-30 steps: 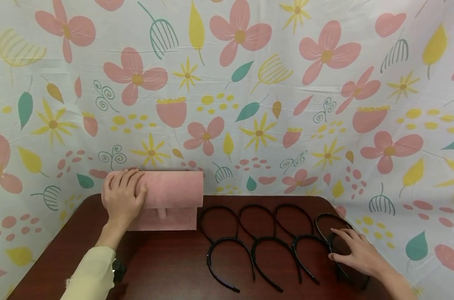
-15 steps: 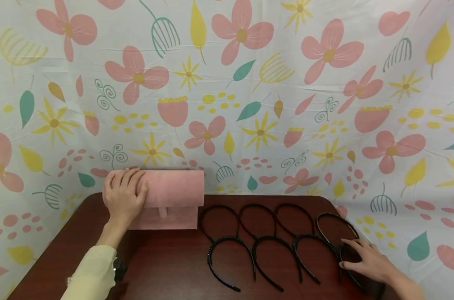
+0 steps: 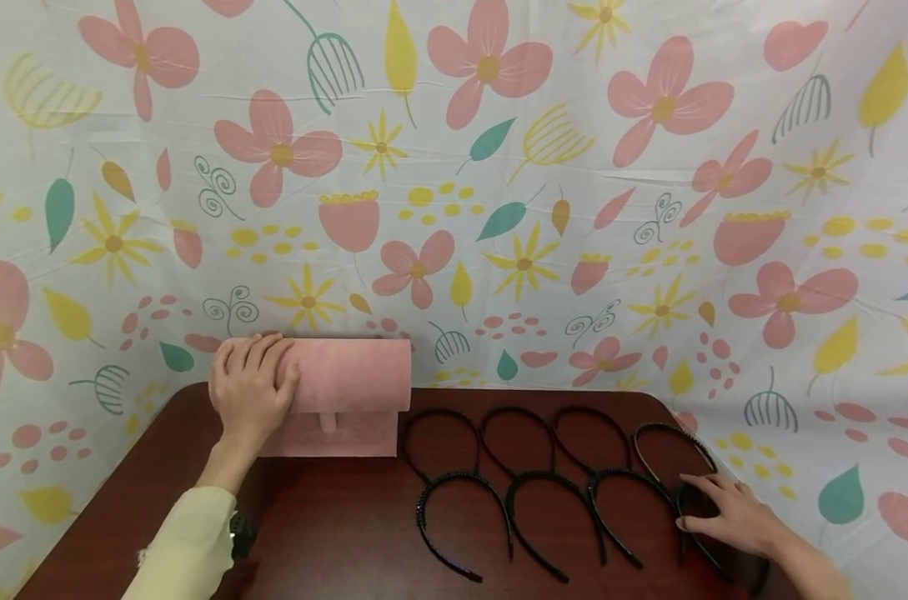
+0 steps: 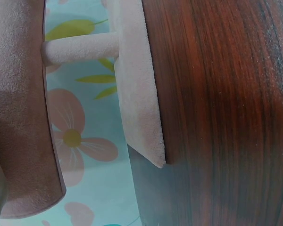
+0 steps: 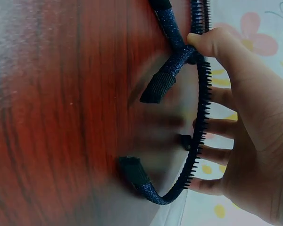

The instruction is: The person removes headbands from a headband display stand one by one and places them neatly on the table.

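Note:
In the head view my left hand grips the left end of a pink velvet roll-shaped stand, its fingers bent over the top and its thumb in front. The left wrist view shows the stand's short post and flat base. At the right side of the table my right hand holds a dark, glittery headband with small comb teeth. Its thumb presses one side and the fingers reach behind the band. Part of this headband is hidden by the hand in the head view.
Several black headbands lie in two rows on the dark wooden table, among them a back one and a front one. Another headband lies behind my right hand. A flower-print cloth hangs behind the table.
My right hand has shifted a little to the right with the headband, then stayed nearly still. My left hand remains on the pink stand.

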`<state>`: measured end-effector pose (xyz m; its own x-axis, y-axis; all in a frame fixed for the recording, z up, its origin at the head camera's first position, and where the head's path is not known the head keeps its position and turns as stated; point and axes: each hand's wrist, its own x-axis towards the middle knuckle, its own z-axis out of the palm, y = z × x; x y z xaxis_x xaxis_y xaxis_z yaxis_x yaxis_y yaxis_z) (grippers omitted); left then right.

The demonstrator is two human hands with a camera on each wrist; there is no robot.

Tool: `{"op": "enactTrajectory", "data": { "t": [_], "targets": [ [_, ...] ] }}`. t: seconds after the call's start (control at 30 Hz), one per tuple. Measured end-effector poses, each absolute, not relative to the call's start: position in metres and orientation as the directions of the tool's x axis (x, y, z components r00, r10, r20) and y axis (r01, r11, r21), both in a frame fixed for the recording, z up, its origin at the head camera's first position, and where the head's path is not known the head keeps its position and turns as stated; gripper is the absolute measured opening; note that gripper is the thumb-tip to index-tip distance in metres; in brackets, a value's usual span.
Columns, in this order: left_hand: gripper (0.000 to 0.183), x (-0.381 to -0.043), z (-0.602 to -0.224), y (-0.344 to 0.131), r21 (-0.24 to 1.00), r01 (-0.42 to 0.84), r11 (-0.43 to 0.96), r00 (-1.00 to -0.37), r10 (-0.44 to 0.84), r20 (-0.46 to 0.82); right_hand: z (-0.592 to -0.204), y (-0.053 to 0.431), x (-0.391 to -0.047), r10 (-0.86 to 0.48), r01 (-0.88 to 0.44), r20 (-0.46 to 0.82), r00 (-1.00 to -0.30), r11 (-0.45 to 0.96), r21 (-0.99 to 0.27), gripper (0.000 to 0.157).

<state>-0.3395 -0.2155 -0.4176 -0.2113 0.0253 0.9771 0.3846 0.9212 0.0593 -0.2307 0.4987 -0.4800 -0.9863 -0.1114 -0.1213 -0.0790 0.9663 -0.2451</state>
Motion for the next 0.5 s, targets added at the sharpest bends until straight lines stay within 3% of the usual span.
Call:
{"op": "enactTrajectory", "data": {
  "t": [0.3, 0.5],
  "targets": [
    [0.039, -0.339, -0.416, -0.215, 0.057, 0.386, 0.921, -0.209, 0.027, 0.978, -0.48, 0.5, -0.235, -0.125, -0.102, -0.081, -0.989, 0.965, -0.241, 0.078],
    [0.039, -0.338, -0.416, -0.214, 0.058, 0.386, 0.921, -0.207, 0.025, 0.978, -0.474, 0.5, -0.225, -0.122, -0.091, -0.126, -0.984, 0.97, -0.225, 0.077]
  ]
}}
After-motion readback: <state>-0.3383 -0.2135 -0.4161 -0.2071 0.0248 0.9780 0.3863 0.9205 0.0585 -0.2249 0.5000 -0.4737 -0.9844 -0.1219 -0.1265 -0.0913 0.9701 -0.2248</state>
